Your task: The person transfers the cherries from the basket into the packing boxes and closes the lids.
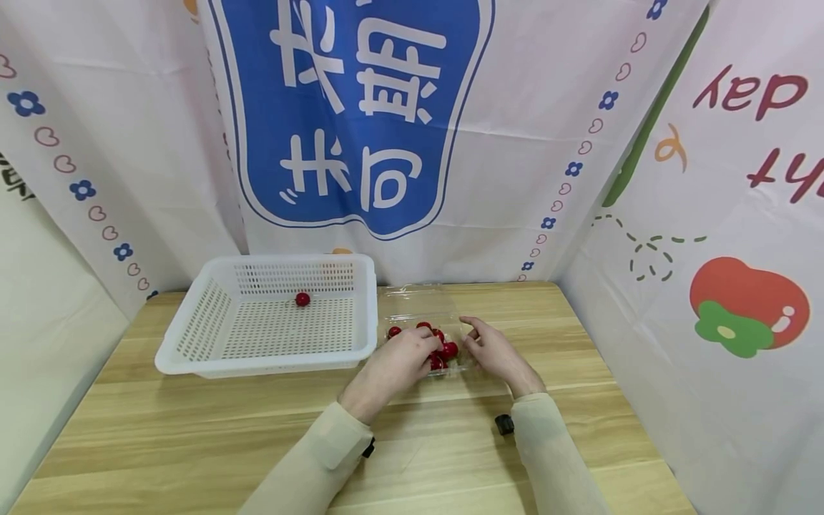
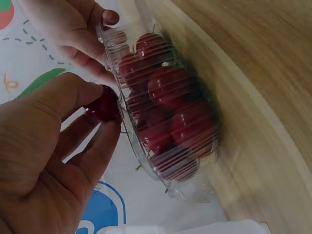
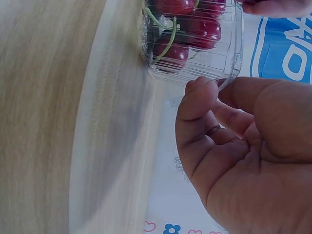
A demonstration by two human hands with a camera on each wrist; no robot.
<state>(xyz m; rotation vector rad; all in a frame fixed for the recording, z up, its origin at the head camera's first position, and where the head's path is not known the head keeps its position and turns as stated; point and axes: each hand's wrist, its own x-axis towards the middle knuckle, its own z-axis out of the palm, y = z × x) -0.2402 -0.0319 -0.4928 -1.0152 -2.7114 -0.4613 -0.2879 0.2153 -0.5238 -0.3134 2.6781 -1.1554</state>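
Observation:
Between the thumb and fingertips of my left hand (image 1: 398,359) is a dark red cherry (image 2: 103,104), right at the rim of a clear plastic clamshell box (image 1: 417,302). Several cherries (image 2: 170,87), some with green stems, lie inside the box and show through its ribbed wall. At the box's right side, my right hand (image 1: 497,352) pinches the rim between thumb and index finger (image 3: 197,100). The box's lid stands raised at the back. In the head view the left hand covers part of the box and the pinched cherry.
A white perforated basket (image 1: 267,363) stands left of the box, with one cherry (image 1: 302,299) on its floor. Both containers rest on a wood-grain table (image 1: 257,429). Printed cloth (image 1: 515,143) hangs behind and beside the table.

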